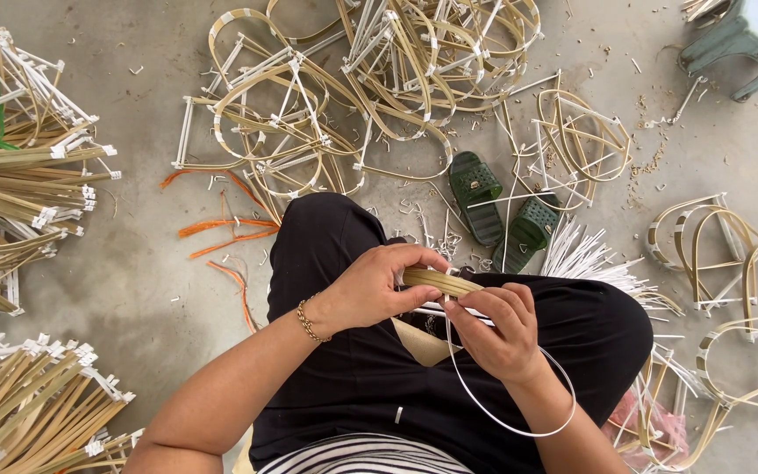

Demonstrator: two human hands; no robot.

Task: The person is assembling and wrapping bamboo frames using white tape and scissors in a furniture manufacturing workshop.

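A flat bundle of pale bamboo strips (pixel 436 281) is gripped over the lap, held between both hands. Left hand (pixel 375 285) is closed around the bundle's near-left end, thumb on top; a gold chain bracelet (pixel 307 319) is worn on that wrist. Right hand (pixel 497 329) is closed, fingertips pinched on a thin white plastic strap (pixel 519 423) right at the bundle's other end; the strap is looped out past the right wrist and back.

Black trousers (pixel 353 369) are seen under the hands, striped shirt hem at the bottom edge.

On the concrete floor (pixel 133 263): stacked bamboo strip bundles with white bindings (pixel 28 404) at the bottom-left corner, more (pixel 19 184) along the left edge. Loose white straps (pixel 585 254) are fanned beside the right knee. A pair of green slip-on sandals (pixel 497 211) lies just past the knees. Orange strips (pixel 221 230) lie left of the knee. Bent bamboo frames tied in white (pixel 353 79) are piled toward the top edge, others (pixel 730 263) at the right edge. A green plastic stool (pixel 747 35) stands in the top-right corner.
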